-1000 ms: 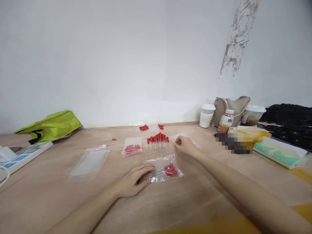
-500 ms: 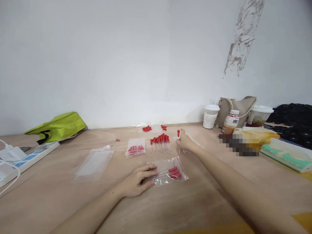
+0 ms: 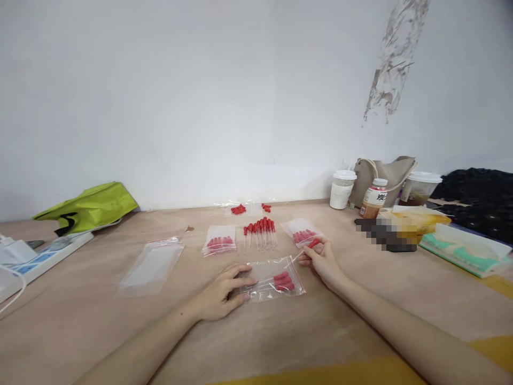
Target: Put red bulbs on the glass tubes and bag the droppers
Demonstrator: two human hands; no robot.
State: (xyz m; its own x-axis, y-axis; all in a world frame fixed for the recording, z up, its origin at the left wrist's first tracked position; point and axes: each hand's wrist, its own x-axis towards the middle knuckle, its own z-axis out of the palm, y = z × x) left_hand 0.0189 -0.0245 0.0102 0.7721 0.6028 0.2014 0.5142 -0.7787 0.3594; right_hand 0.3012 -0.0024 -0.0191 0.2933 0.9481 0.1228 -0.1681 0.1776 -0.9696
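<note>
My right hand (image 3: 323,263) pinches a small red-handled screwdriver (image 3: 313,243), its thin pale shaft pointing left over the mouth of a clear zip bag (image 3: 266,294). Inside that bag lie several similar red-handled screwdrivers (image 3: 284,280), handles toward the red-striped opening. My left hand (image 3: 222,291) rests on the bag's left end with its fingers spread. Behind the bag, a row of loose red-handled screwdrivers (image 3: 260,227) lies with shafts toward me. Filled bags lie on either side: a left stack (image 3: 219,235) and a right stack (image 3: 300,227).
Flat clear bags (image 3: 154,264) lie at left. Small red pieces (image 3: 238,209) sit on plastic by the wall. A power strip (image 3: 48,264) and green bag (image 3: 90,206) are far left. Right stand a cup (image 3: 342,190), a bottle (image 3: 374,199) and a tissue pack (image 3: 465,248).
My right hand has come back toward me from the far right, carrying the screwdriver to the bag's opening. The right stack of filled bags is now uncovered. My left hand stays on the bag.
</note>
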